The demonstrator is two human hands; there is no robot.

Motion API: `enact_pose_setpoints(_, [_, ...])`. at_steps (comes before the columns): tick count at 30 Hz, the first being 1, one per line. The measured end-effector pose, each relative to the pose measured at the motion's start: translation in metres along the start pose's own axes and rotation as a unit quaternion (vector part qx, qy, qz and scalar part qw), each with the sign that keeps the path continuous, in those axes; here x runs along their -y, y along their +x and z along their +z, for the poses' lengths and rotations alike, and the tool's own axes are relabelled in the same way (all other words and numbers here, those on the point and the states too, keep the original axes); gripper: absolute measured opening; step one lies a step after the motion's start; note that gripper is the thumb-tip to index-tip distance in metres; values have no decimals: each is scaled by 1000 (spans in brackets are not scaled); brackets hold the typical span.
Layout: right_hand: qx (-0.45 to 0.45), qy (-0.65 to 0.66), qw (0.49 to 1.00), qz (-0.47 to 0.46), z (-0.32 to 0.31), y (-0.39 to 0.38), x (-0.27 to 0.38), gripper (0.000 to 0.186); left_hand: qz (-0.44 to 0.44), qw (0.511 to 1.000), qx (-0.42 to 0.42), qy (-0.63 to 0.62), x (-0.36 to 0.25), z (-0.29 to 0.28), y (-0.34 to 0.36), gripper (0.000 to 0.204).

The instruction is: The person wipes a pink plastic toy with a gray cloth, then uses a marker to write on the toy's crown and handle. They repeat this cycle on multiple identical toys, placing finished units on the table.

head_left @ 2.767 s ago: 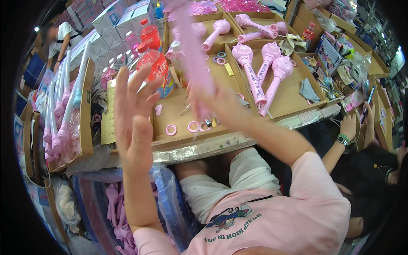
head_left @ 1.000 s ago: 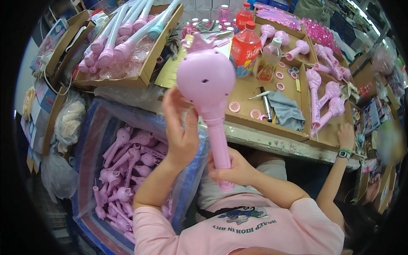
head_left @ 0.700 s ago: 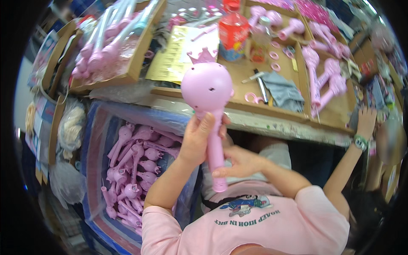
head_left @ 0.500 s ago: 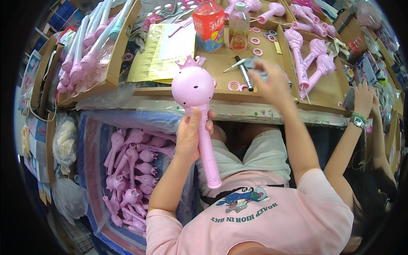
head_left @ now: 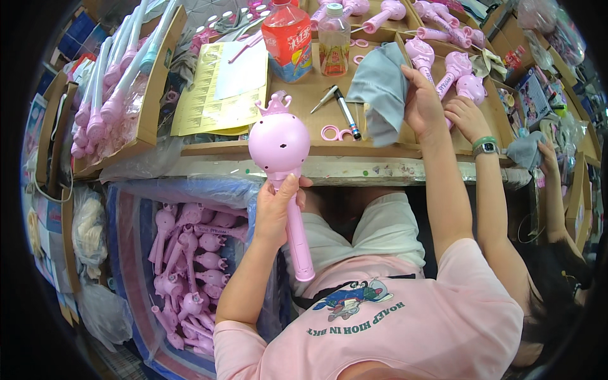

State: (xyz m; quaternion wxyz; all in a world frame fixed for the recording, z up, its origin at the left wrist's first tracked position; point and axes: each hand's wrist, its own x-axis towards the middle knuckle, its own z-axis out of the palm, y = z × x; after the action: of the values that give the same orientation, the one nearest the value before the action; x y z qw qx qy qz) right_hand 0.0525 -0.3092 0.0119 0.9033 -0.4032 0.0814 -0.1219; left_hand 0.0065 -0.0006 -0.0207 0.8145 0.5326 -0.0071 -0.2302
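My left hand (head_left: 277, 204) is wrapped round the neck of a pink toy wand (head_left: 279, 144), a round head with small holes and a crown on top. The wand stands nearly upright above my lap, its long handle slanting down toward my shirt. Above the workbench, my right hand (head_left: 423, 104) pinches a grey-blue cloth (head_left: 380, 88) by its side, and the cloth hangs down over the tray. Left of the cloth, a black marker (head_left: 346, 113) and a thin white-handled tool (head_left: 325, 99) lie in the cardboard tray (head_left: 297, 120), with pink rings (head_left: 330, 132) near its front edge.
A lined bin (head_left: 120, 253) full of pink wands stands at lower left. Two drink bottles (head_left: 288, 47) and yellow sheets (head_left: 206, 95) are on the bench. At right, a co-worker's hand (head_left: 468, 119) reaches to wands (head_left: 457, 69) in a box; their other hand holds a grey cloth (head_left: 525, 150).
My right hand has lifted the grey-blue cloth off the tray and spread it. The wand stays in my left hand. The co-worker's hand has moved left to the boxed wands.
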Motion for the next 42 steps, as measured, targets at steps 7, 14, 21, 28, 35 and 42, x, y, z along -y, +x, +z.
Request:
enact_pose_setpoints(7, [31, 103, 986, 127, 45, -51, -48, 37, 33, 999, -24, 27, -8, 4, 4, 25])
enact_pose_setpoints(14, [76, 57, 981, 169, 75, -82, -101, 25, 107, 992, -24, -59, -24, 19, 10, 19])
enact_pose_setpoints(21, [145, -78, 985, 57, 85, -107, -122, 53, 108, 991, -84, -10, -25, 13, 13, 20])
enact_pose_setpoints(28, [113, 64, 960, 248, 73, -101, -118, 23, 124, 988, -83, -30, -43, 7, -1, 21])
enact_pose_setpoints(35, [161, 10, 968, 194, 80, -111, -125, 34, 101, 994, -49, -7, -50, -6, -5, 38])
enact_pose_setpoints(42, [110, 150, 966, 181, 63, -95, -113, 22, 79, 992, -41, 85, -49, -12, -16, 46])
